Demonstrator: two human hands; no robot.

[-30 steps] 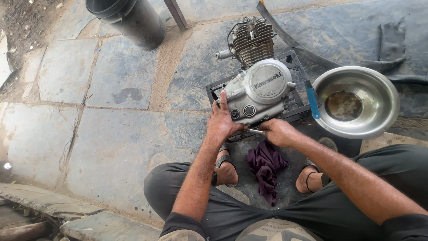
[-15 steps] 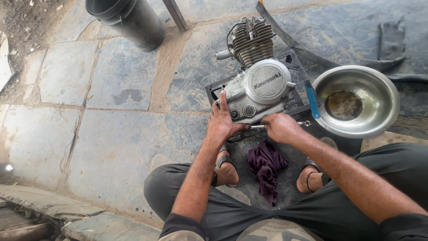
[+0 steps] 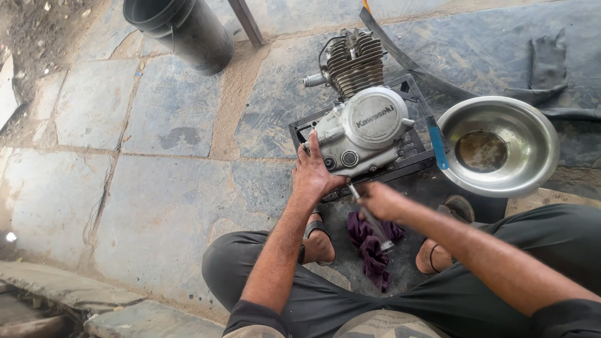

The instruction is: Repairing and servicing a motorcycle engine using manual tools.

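A silver motorcycle engine (image 3: 366, 125) with a finned cylinder stands on a black crate (image 3: 410, 159) on the stone floor. My left hand (image 3: 315, 175) lies flat against the engine's lower left side, fingers spread. My right hand (image 3: 380, 201) is shut on a slim metal tool (image 3: 369, 216) whose tip points at the engine's bottom edge; the handle end hangs down toward a purple rag (image 3: 374, 247) between my sandalled feet.
A steel bowl (image 3: 526, 122) with dark liquid sits right of the crate, a blue-handled tool (image 3: 437, 145) leaning at its rim. A black bucket (image 3: 181, 31) stands at the back left. Black rubber strips (image 3: 551, 59) lie at the back right.
My right hand has turned the metal tool from lying sideways to pointing steeply down. The left hand stays on the engine.
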